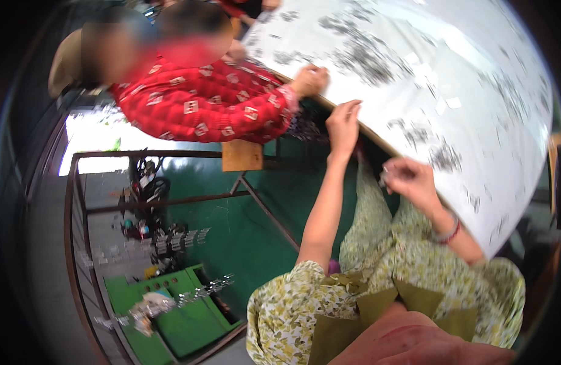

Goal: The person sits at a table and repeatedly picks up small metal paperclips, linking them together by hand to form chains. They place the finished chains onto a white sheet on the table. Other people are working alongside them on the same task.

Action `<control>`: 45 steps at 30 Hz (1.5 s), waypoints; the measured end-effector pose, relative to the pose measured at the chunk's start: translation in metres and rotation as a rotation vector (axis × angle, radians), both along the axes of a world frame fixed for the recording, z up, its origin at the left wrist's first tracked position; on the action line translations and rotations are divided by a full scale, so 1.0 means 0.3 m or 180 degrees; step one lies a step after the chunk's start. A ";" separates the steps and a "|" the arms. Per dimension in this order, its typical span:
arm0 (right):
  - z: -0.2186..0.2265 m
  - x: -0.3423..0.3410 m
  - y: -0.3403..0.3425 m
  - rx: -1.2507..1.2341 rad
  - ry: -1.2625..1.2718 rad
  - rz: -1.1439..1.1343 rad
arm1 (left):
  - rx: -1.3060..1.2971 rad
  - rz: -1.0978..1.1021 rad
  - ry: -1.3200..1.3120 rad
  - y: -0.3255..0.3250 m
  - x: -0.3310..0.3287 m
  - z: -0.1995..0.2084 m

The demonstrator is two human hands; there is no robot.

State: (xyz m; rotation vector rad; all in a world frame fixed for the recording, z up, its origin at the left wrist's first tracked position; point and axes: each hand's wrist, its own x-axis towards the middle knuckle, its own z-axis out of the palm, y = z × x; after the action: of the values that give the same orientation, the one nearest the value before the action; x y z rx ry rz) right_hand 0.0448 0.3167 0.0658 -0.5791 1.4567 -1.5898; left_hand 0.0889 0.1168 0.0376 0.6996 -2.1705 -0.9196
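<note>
My left hand (343,129) is raised at the near edge of a white-topped table (408,109), its fingertips pinched together. Whatever lies between those fingers is too small to make out. Lower and to the right, my right hand (415,184) curls its thumb and fingers inward over the same edge, with a red band at the wrist. A tiny pale thing seems to show at its fingertips, too blurred to name. Small dark pieces (443,157) lie scattered on the tabletop beyond my right hand.
A larger heap of dark pieces (368,61) and several white paper slips (453,103) lie farther up the table. A person in a red patterned jacket (201,100) sits at my left, one hand (309,80) at the edge. A metal frame (171,153) stands left, beside a green machine (177,316).
</note>
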 end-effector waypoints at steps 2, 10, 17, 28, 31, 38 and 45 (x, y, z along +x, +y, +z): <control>-0.037 0.007 0.007 -0.0073 -0.0056 0.0020 | -0.0909 -0.0249 -0.0125 -0.185 -0.138 -0.170; -0.085 0.009 0.011 -0.0254 -0.0515 -0.0125 | -0.2038 -0.0875 -0.1705 -0.288 -0.255 -0.267; -0.083 0.005 0.027 -0.0475 -0.0274 -0.0009 | -0.1569 -0.0320 -0.1162 -0.305 -0.226 -0.183; -0.089 -0.013 0.031 -0.0587 0.0072 -0.0253 | 0.1776 -0.1007 0.0119 0.198 0.154 0.195; -0.083 0.006 0.019 -0.0685 0.0074 -0.0251 | 0.1584 -0.1287 0.0352 0.278 0.271 0.176; -0.061 0.044 0.019 -0.0618 0.1241 -0.0288 | 0.0590 -0.0634 0.0629 0.359 0.279 0.139; -0.026 -0.002 0.015 -0.0583 0.2015 -0.0410 | 0.1631 -0.0355 0.1145 0.383 0.279 0.069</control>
State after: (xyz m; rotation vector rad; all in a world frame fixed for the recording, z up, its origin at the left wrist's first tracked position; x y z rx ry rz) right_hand 0.0443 0.3211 0.0578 -1.1959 1.8373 -1.7384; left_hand 0.1727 0.2318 0.0583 0.5906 -1.6787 -1.5589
